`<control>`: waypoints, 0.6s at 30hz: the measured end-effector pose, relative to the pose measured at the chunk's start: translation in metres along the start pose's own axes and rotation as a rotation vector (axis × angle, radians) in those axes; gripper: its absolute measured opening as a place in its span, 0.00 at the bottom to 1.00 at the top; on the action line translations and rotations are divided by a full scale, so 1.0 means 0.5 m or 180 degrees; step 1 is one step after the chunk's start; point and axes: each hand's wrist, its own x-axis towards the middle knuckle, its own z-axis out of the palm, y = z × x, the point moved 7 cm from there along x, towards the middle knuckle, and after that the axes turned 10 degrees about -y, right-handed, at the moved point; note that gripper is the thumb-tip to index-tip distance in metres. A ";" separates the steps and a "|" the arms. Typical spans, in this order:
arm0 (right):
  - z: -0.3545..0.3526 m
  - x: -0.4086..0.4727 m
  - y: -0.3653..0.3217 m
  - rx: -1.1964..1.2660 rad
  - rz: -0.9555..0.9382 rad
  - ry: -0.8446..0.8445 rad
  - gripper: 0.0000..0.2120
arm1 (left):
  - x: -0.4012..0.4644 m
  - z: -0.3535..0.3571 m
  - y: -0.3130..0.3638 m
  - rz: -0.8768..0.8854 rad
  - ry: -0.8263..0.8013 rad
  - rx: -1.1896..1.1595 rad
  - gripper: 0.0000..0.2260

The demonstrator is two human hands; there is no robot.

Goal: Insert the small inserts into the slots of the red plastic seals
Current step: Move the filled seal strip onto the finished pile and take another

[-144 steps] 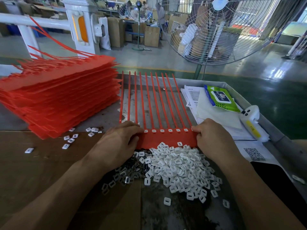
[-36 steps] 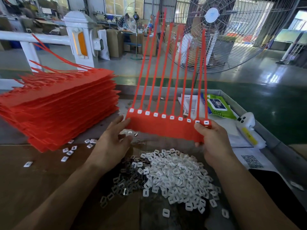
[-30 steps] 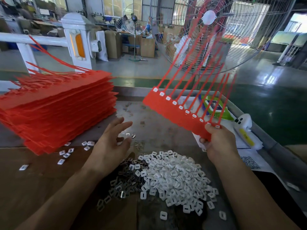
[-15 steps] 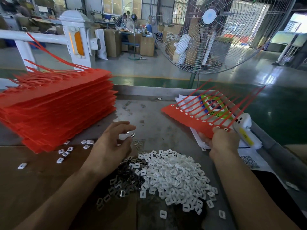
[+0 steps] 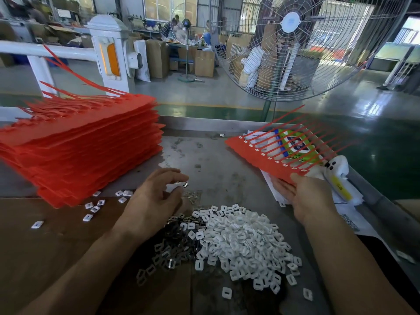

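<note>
R hand (image 5: 311, 196) pinches filled seal strip (image 5: 268, 159); lay flat far right. L hand (image 5: 156, 198) fingers loose, apart.

The big red stack of seals (image 5: 77, 151) ran off the left edge. The right hand (image 5: 311, 201) hid the near corner of the red seal strip (image 5: 268, 160). The strip's thin tails looked blurry.

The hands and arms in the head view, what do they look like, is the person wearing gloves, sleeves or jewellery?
Both are bare. The left hand and right hand have no gloves, and no rings or watch show. Both forearms are uncovered right down to the bottom edge of the picture, so no sleeve is in view. No markings or bandages are visible on them.
</note>
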 end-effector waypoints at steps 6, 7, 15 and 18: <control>-0.031 -0.006 -0.002 -0.0704 0.0069 0.0309 0.18 | 0.002 -0.034 -0.023 -0.0142 0.0357 -0.0377 0.10; -0.029 -0.008 -0.003 -0.0727 0.0016 0.0343 0.20 | 0.001 -0.040 -0.027 -0.0161 0.0408 -0.0451 0.09; 0.059 -0.049 0.000 -0.1129 -0.0541 -0.0293 0.18 | 0.000 -0.149 -0.007 0.0029 0.1386 -0.0723 0.08; 0.075 -0.057 0.007 -0.1382 -0.0631 -0.0355 0.18 | 0.012 -0.195 0.016 0.0129 0.1728 -0.0772 0.08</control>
